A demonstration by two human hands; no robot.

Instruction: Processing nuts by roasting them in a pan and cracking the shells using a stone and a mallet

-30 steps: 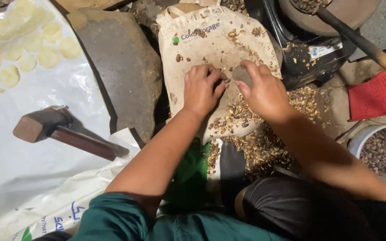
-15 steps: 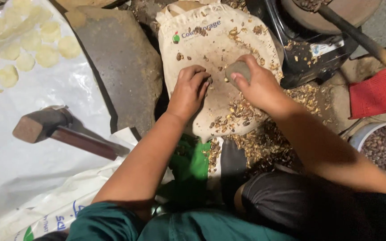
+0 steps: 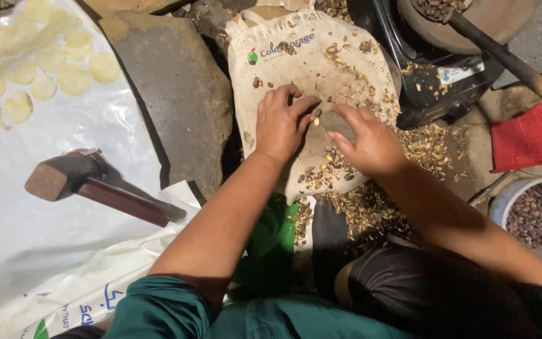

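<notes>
Two hands are working over a stained cloth bag [image 3: 296, 69]: the right hand [image 3: 371, 144] is gripping a grey stone [image 3: 337, 121], while the left hand [image 3: 280, 122] is pinching a pale kernel [image 3: 316, 121] between fingers just beside it.

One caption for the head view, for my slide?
Right hand grips a stone beside the left hand on a cloth bag.

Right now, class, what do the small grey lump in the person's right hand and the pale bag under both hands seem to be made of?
Small grey lump: probably stone, matte, rounded. Pale bag: likely woven cotton cloth, creased, stained, with a fabric handle.
</notes>
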